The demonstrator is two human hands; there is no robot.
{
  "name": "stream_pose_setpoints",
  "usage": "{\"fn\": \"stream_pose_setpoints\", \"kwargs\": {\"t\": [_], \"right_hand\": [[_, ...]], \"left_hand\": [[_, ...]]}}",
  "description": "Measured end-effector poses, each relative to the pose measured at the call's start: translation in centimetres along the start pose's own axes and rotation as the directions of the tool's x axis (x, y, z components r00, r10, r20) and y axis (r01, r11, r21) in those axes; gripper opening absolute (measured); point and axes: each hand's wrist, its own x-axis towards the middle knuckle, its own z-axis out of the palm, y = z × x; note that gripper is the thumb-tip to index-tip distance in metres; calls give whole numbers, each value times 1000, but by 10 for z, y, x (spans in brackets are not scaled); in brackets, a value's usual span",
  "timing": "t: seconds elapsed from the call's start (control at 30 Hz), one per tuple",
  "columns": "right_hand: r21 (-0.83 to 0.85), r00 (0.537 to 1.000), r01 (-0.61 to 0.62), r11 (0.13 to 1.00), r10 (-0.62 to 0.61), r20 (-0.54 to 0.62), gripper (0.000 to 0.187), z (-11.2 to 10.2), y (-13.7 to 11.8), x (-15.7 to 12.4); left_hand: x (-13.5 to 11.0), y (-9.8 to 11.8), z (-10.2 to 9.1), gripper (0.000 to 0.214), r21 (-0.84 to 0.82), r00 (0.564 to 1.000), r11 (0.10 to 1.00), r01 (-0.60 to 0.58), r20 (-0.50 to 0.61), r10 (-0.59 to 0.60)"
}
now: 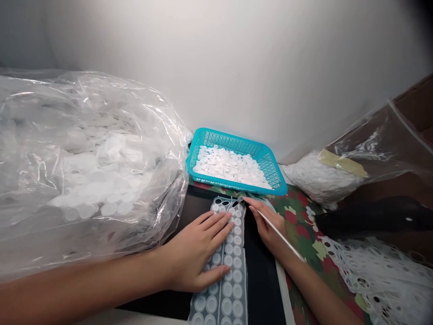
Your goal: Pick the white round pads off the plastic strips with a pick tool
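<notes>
My left hand (194, 250) lies flat on a translucent silicone-like sheet (227, 289) with rows of round white discs, its fingers spread and pressing the sheet down. My right hand (267, 228) grips a thin white stick (280, 237) between fingers and thumb. The stick's far end is near the top of the sheet, and its tip is hidden by my fingers. My left palm covers the middle of the sheet.
A turquoise plastic basket (216, 142) of white discs stands beyond the sheet. A large clear bag of discs (84, 167) fills the left. On the right are a taped bag of discs (321, 180), a black object (372, 216) and a punched white sheet (375, 284) on camouflage-patterned cloth (301, 243).
</notes>
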Motion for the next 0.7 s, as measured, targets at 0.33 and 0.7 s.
{"fn": "stream_pose_setpoints", "kwargs": {"t": [0.33, 0.7], "right_hand": [[10, 998, 52, 999, -52, 45, 34, -11, 4, -5], [154, 973, -2, 988, -34, 230, 35, -17, 4, -4]], "left_hand": [[-2, -1, 3, 75, -17, 999, 1000, -13, -37, 12], [-1, 0, 2, 75, -6, 1000, 1000, 1, -19, -1]]}}
